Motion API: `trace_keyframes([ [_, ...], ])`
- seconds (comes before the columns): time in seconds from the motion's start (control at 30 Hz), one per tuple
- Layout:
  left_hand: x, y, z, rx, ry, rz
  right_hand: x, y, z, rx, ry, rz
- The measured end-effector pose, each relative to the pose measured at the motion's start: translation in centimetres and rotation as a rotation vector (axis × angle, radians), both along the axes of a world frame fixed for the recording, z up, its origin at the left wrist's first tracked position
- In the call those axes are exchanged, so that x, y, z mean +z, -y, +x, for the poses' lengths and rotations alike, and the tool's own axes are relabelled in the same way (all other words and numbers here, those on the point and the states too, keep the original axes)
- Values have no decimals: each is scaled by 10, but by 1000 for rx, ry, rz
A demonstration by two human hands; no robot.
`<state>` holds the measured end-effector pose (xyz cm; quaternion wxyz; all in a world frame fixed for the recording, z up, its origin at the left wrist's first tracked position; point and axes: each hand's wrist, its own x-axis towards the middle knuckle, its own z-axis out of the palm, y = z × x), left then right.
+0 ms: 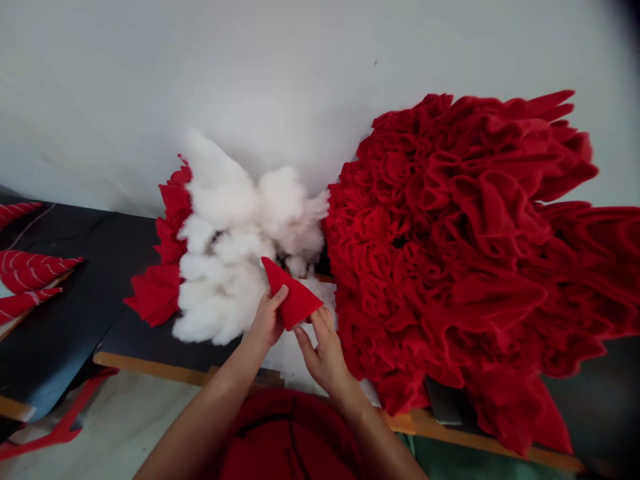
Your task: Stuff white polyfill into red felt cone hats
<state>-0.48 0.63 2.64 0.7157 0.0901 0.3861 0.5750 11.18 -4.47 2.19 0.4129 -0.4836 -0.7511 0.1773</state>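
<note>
A small red felt cone is held above the table, its pointed tip toward the upper left and its wide edge toward the lower right. My left hand grips its left side, thumb on the front and fingers hidden behind. At the wide edge, my right hand has its thumb below the corner and its fingertips tucked behind or inside the felt; which of the two I cannot tell. Just beyond my hands lies a fluffy heap of white stuffing.
A large heap of red fabric pieces fills the right of the black table. More red pieces lie left of the stuffing. Red cones with white stitched lines rest at far left. A pale wall stands behind.
</note>
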Motion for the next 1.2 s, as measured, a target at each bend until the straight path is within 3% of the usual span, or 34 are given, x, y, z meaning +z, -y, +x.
trace_keyframes([
  [0.13,-1,2,5,20,51,-2,-8,2,-4,-38,26,118],
  [0.3,3,5,7,-18,114,41,-7,-4,-4,-19,33,-4],
  [0.53,2,8,-2,-143,183,70,-5,-2,-6,45,100,61],
  [0.77,-2,1,-9,-66,218,26,-2,3,-4,-36,51,154],
  [0.97,0,1,-5,-190,282,21,-3,4,-10,107,102,-80],
  [1.2,1,3,-8,-163,268,13,-3,2,-8,167,185,-107],
])
